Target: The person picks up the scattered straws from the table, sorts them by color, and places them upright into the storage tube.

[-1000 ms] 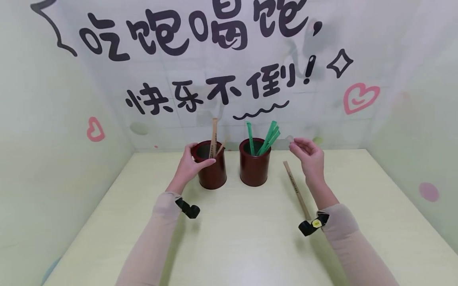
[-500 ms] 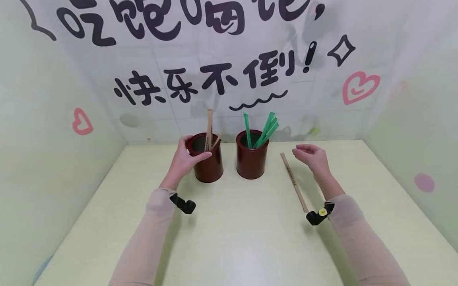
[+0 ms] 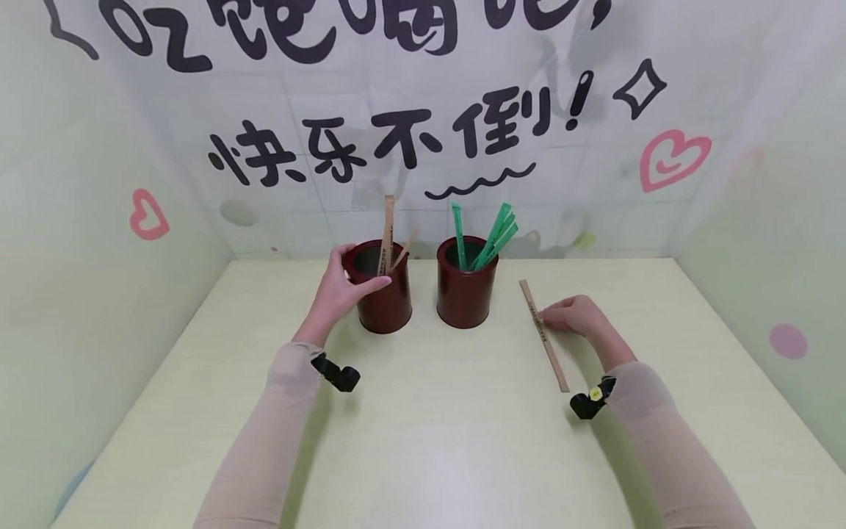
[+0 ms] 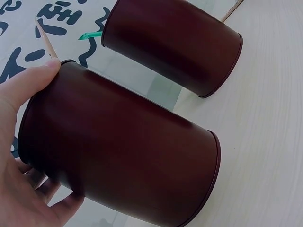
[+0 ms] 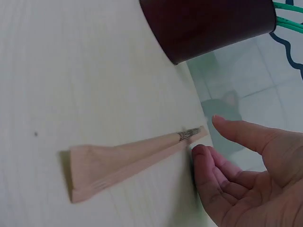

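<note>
My left hand (image 3: 340, 294) grips a dark red round canister (image 3: 386, 301) by its rim, thumb on the near side and fingers around the far side. Slim brown paper-wrapped sticks (image 3: 388, 231) stand inside it. On the table to the right lies another long brown paper packet (image 3: 555, 365) with dark print. My right hand (image 3: 573, 316) is down beside this packet, fingertips at its printed middle. In the right wrist view, the thumb (image 5: 236, 130) stands apart from the bent fingers (image 5: 203, 163), with the packet's far end near the gap; whether they touch it is unclear.
A second dark red canister (image 3: 465, 297) stands between the held one and the loose packet, with several green wrapped sticks (image 3: 496, 239) in it. The pale tabletop (image 3: 449, 441) ends at a printed cloth wall (image 3: 297, 213) behind; more walls rise left and right.
My right hand has come down from raised near the green sticks to the packet on the table. The left hand keeps its hold on the canister. The head view has shifted slightly.
</note>
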`<action>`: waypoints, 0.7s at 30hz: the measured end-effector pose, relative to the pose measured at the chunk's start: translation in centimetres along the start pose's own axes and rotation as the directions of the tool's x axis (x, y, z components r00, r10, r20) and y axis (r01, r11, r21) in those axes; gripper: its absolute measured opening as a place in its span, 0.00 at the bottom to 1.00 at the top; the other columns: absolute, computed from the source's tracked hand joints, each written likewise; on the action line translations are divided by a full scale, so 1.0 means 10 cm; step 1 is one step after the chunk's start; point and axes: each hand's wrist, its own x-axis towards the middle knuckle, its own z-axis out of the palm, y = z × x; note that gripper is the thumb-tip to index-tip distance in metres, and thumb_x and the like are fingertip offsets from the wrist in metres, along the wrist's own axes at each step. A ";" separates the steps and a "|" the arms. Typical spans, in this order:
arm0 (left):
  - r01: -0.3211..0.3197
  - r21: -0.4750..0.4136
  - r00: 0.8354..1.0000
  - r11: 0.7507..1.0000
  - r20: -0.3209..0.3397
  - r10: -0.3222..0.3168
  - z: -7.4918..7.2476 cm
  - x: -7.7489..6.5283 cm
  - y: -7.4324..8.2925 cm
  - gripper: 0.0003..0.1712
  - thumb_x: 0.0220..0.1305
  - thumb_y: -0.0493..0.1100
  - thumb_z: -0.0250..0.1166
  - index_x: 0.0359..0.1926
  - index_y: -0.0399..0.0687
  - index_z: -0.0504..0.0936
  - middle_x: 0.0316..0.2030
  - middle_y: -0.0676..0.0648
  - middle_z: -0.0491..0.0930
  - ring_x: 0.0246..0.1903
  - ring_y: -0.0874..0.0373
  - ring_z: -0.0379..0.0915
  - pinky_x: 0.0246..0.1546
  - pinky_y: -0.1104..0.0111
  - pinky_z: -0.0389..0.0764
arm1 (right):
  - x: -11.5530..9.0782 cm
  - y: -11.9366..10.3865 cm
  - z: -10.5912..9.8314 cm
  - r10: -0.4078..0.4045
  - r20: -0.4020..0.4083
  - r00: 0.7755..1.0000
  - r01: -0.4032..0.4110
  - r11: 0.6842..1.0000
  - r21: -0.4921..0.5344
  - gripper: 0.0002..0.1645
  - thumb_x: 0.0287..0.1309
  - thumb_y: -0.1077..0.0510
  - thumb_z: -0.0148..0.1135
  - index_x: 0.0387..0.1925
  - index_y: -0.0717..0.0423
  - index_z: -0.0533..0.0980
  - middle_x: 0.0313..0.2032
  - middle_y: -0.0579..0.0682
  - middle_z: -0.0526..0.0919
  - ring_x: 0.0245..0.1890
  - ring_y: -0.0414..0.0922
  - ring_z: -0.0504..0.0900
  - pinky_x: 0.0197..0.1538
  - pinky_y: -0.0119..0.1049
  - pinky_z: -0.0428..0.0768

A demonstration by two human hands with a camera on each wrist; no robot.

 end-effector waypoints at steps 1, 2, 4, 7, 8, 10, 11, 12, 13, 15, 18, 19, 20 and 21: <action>0.000 0.002 1.000 1.000 0.002 0.000 0.00 0.00 0.01 0.57 0.57 0.55 0.74 0.76 0.45 0.48 0.72 0.38 0.59 0.71 0.44 0.58 0.71 0.47 0.66 | 0.01 0.00 0.01 0.001 -0.003 1.000 -0.001 0.999 -0.048 0.28 0.63 0.50 0.66 0.53 0.69 0.79 0.33 0.42 0.88 0.32 0.29 0.79 0.41 0.25 0.77; 0.000 0.004 1.000 1.000 0.002 0.000 0.00 0.00 0.01 0.57 0.57 0.55 0.74 0.76 0.45 0.48 0.72 0.38 0.59 0.71 0.44 0.58 0.71 0.47 0.66 | 0.02 -0.01 0.02 -0.001 -0.007 1.000 0.000 0.997 -0.083 0.26 0.62 0.50 0.67 0.50 0.69 0.81 0.30 0.42 0.88 0.30 0.30 0.79 0.40 0.25 0.77; 0.003 0.006 1.000 1.000 0.006 -0.003 -0.01 0.00 0.01 0.57 0.57 0.55 0.74 0.76 0.45 0.48 0.72 0.38 0.59 0.71 0.44 0.58 0.71 0.47 0.66 | 0.04 -0.03 0.06 -0.005 -0.042 0.999 -0.002 0.986 -0.169 0.22 0.58 0.49 0.70 0.42 0.66 0.84 0.25 0.41 0.86 0.28 0.33 0.78 0.36 0.27 0.76; 0.010 0.007 1.000 1.000 0.004 -0.010 -0.01 -0.02 0.00 0.57 0.57 0.55 0.73 0.76 0.45 0.48 0.72 0.39 0.58 0.71 0.44 0.58 0.71 0.47 0.66 | 0.06 -0.06 0.12 -0.027 -0.076 0.997 0.006 0.963 -0.271 0.17 0.55 0.51 0.72 0.34 0.64 0.86 0.23 0.45 0.86 0.26 0.38 0.78 0.34 0.31 0.75; 0.012 0.006 1.000 1.000 0.003 -0.012 -0.02 -0.03 -0.01 0.57 0.57 0.55 0.73 0.76 0.45 0.48 0.72 0.39 0.58 0.71 0.44 0.58 0.71 0.47 0.66 | 0.06 -0.07 0.14 -0.032 -0.085 0.996 0.005 0.956 -0.293 0.16 0.55 0.52 0.72 0.33 0.63 0.86 0.23 0.46 0.87 0.26 0.39 0.79 0.34 0.31 0.75; 0.020 0.007 1.000 1.000 0.007 -0.020 -0.02 -0.06 -0.03 0.57 0.57 0.55 0.73 0.76 0.45 0.48 0.73 0.39 0.58 0.71 0.44 0.57 0.71 0.46 0.66 | 0.05 -0.08 0.18 -0.035 -0.085 0.996 0.006 0.948 -0.317 0.13 0.54 0.54 0.72 0.31 0.63 0.85 0.23 0.48 0.87 0.26 0.41 0.80 0.34 0.33 0.75; 0.026 0.008 1.000 1.000 0.010 -0.026 -0.02 -0.07 -0.04 0.57 0.57 0.55 0.73 0.76 0.45 0.48 0.73 0.39 0.58 0.71 0.44 0.57 0.71 0.46 0.66 | 0.05 -0.08 0.20 -0.033 -0.083 0.996 0.004 0.946 -0.323 0.12 0.54 0.56 0.72 0.31 0.63 0.85 0.23 0.49 0.86 0.25 0.41 0.80 0.33 0.33 0.75; 0.031 0.010 0.999 0.999 0.014 -0.031 -0.02 -0.08 -0.04 0.57 0.57 0.55 0.73 0.76 0.45 0.48 0.73 0.39 0.58 0.71 0.44 0.57 0.71 0.46 0.66 | 0.05 -0.07 0.21 -0.032 -0.076 0.997 0.006 0.945 -0.326 0.12 0.54 0.56 0.72 0.31 0.64 0.85 0.22 0.50 0.86 0.25 0.42 0.79 0.33 0.33 0.75; 0.033 0.010 0.999 0.999 0.017 -0.033 -0.01 -0.09 -0.05 0.57 0.57 0.55 0.73 0.76 0.45 0.47 0.73 0.39 0.58 0.72 0.44 0.57 0.71 0.46 0.66 | 0.05 -0.07 0.22 -0.032 -0.069 0.997 0.008 0.946 -0.323 0.11 0.54 0.57 0.71 0.31 0.64 0.85 0.23 0.50 0.86 0.25 0.41 0.79 0.32 0.32 0.75; 0.032 0.010 0.999 0.999 0.019 -0.032 -0.01 -0.09 -0.06 0.57 0.57 0.55 0.73 0.76 0.45 0.47 0.73 0.38 0.58 0.72 0.44 0.57 0.71 0.46 0.66 | 0.05 -0.05 0.22 -0.026 -0.058 0.998 0.008 0.956 -0.292 0.12 0.54 0.58 0.71 0.34 0.65 0.85 0.24 0.50 0.86 0.24 0.40 0.79 0.31 0.31 0.76; 0.013 0.006 1.000 1.000 0.011 -0.014 0.00 -0.08 -0.04 0.56 0.58 0.54 0.73 0.76 0.45 0.48 0.73 0.38 0.58 0.72 0.43 0.57 0.71 0.46 0.65 | 0.07 -0.03 0.18 -0.026 -0.046 0.999 0.015 0.976 -0.218 0.14 0.56 0.58 0.70 0.38 0.67 0.84 0.26 0.50 0.87 0.24 0.37 0.79 0.30 0.28 0.77; 0.006 0.005 1.000 1.000 0.007 -0.006 -0.01 -0.07 -0.02 0.56 0.58 0.54 0.73 0.76 0.44 0.48 0.73 0.38 0.58 0.71 0.43 0.58 0.71 0.46 0.65 | 0.07 -0.03 0.16 -0.029 -0.043 0.999 0.020 0.982 -0.189 0.14 0.57 0.58 0.70 0.39 0.68 0.83 0.27 0.50 0.87 0.24 0.36 0.79 0.30 0.28 0.78; 0.002 0.004 1.000 1.000 0.005 -0.002 -0.01 -0.07 -0.01 0.56 0.58 0.54 0.73 0.75 0.44 0.48 0.72 0.38 0.59 0.71 0.43 0.58 0.71 0.45 0.65 | 0.07 -0.03 0.14 -0.032 -0.037 0.999 0.026 0.987 -0.158 0.15 0.57 0.58 0.70 0.40 0.68 0.83 0.27 0.49 0.87 0.24 0.35 0.79 0.31 0.28 0.79; -0.001 0.004 1.000 1.000 0.004 0.001 -0.01 -0.06 0.01 0.56 0.58 0.54 0.73 0.75 0.44 0.48 0.72 0.38 0.59 0.71 0.43 0.58 0.71 0.45 0.65 | 0.07 -0.04 0.12 -0.042 -0.029 0.999 0.038 0.991 -0.128 0.15 0.58 0.59 0.69 0.40 0.69 0.83 0.27 0.48 0.87 0.24 0.35 0.80 0.31 0.28 0.80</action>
